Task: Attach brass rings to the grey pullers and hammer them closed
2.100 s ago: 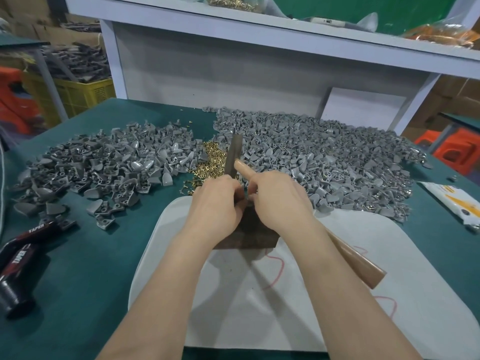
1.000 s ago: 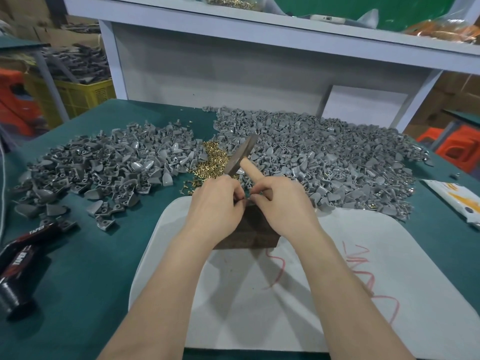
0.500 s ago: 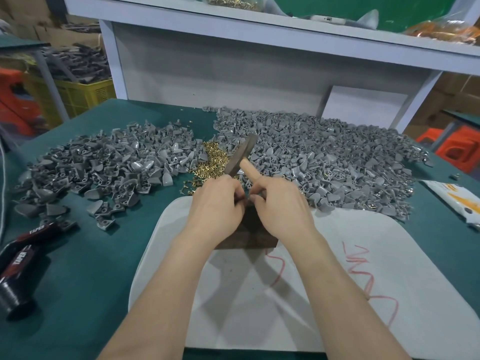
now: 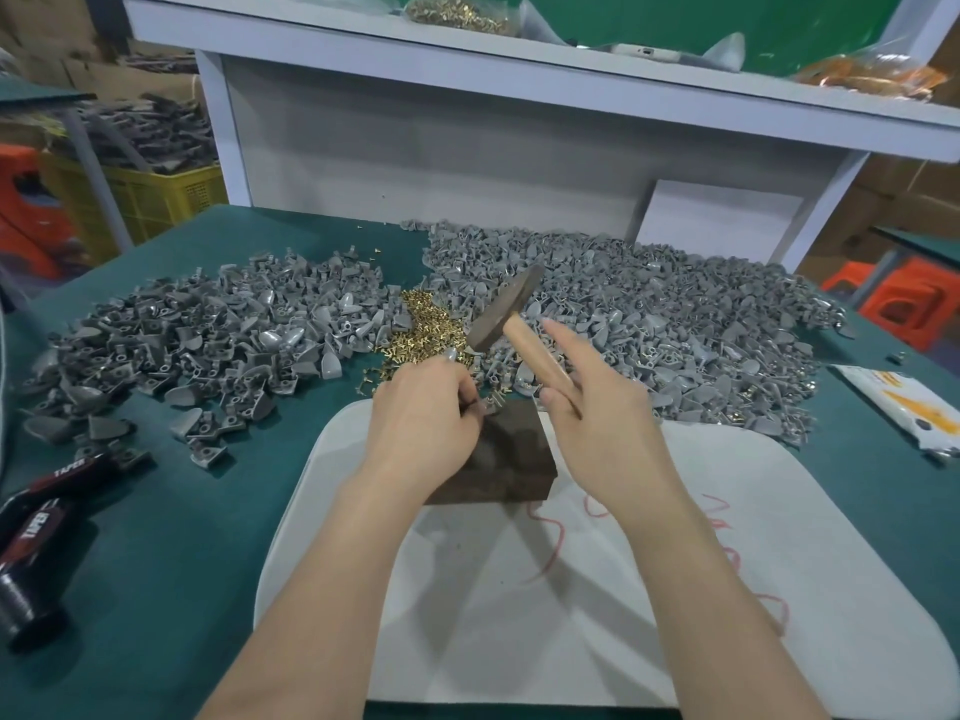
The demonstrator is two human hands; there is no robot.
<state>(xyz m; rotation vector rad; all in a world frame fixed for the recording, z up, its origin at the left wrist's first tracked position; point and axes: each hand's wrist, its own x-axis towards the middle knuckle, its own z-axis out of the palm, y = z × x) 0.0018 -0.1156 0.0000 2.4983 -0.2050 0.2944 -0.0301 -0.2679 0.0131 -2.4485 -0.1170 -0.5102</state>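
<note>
The right hand (image 4: 602,413) grips the hammer (image 4: 506,311) by its wooden handle. The lower fingers curl round the handle and the forefinger (image 4: 561,341) lies straight along it. The handle runs up and to the left from the palm. The dark metal head sits past the forefinger's tip, its long axis slanting from low left to high right, above the work and touching nothing.

The left hand (image 4: 423,415) has its fingers closed in a pinch on a small grey puller (image 4: 488,406), held at the far top corner of a dark brown block (image 4: 511,457). The fingers hide most of the puller, so I cannot tell which way it points.

The block rests under both hands on a white board (image 4: 571,615) with rounded corners and red scribbles. The board lies on a green mat (image 4: 171,537). Just beyond the left fingertips lie loose brass rings (image 4: 421,330), small and shiny. A heap of matte grey pullers (image 4: 208,330) spreads to their left, and a larger heap (image 4: 675,324) spreads beyond the right fingers.

Behind the bench stands a white shelf (image 4: 519,70), and a yellow crate (image 4: 156,200) stands off to the left.
</note>
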